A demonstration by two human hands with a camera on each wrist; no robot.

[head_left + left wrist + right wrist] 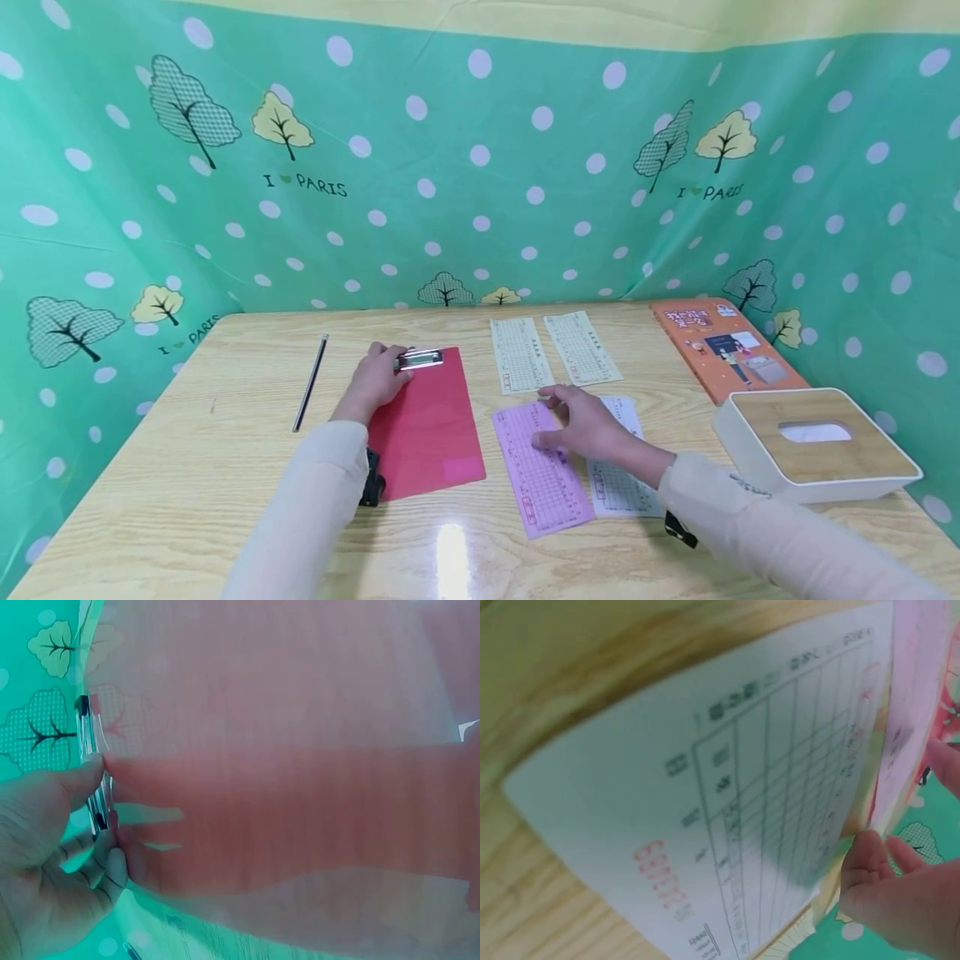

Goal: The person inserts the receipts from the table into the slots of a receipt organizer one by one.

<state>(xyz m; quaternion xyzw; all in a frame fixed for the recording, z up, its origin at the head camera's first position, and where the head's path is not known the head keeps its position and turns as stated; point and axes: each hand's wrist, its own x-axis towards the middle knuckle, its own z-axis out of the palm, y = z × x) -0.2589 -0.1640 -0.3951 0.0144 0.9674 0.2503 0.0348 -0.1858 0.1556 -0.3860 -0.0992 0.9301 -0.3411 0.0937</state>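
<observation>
A red clipboard (435, 433) lies left of centre on the table. My left hand (378, 379) pinches its metal clip (95, 780) between thumb and fingers, as the left wrist view shows. Over the upper part of a pink printed form (540, 483) is my right hand (588, 429), its thumb and fingers spread apart at the sheet. Whether the fingertips touch the paper is hard to tell. A white form (667, 825) lies beside the pink one, partly under the right hand and forearm. Behind them are two pale yellow-green forms (519, 357).
A dark pencil-like stick (311, 383) lies left of the clipboard. To the right stand a white tissue box (765, 467) with a wooden lid and, behind it, an orange book (690, 342). A green dotted curtain (480, 183) closes off the table's back and sides.
</observation>
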